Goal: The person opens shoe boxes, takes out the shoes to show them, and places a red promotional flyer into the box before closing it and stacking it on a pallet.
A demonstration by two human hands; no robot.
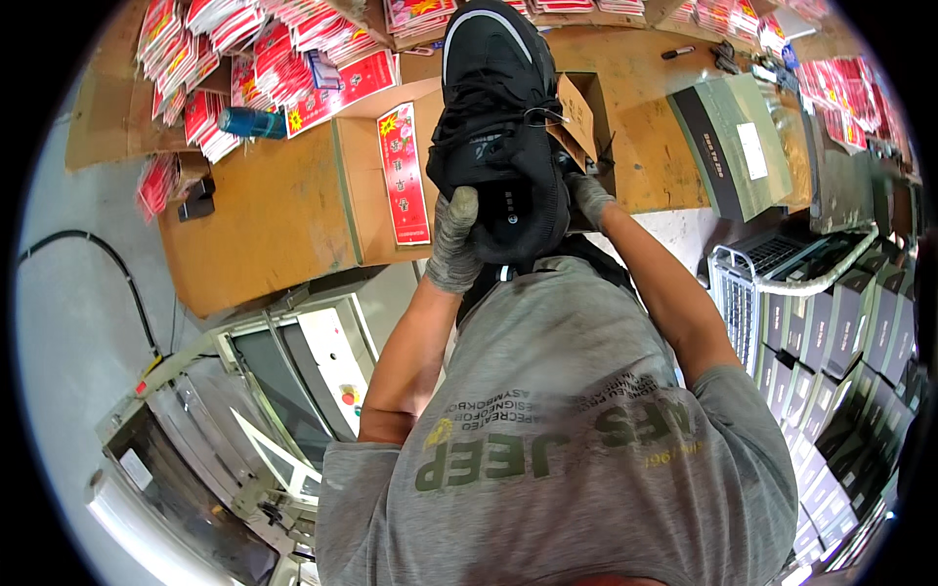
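Gripping black shoe (503, 142) at upper centre with curled left hand (456, 240) | cannot tell grip of right hand (590, 200) beside it

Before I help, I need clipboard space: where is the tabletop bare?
Two patches of table look bare: left, in front of the blue cylinder and beside brown cardboard; right, between the dark open box and green shoebox. Red card stacks crowd the back edge; the black shoe covers the middle.

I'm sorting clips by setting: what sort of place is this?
Probably a shoe-packing workshop: a black shoe is held at a workbench lined with red printed cards, and many matching boxes are stacked at the right.
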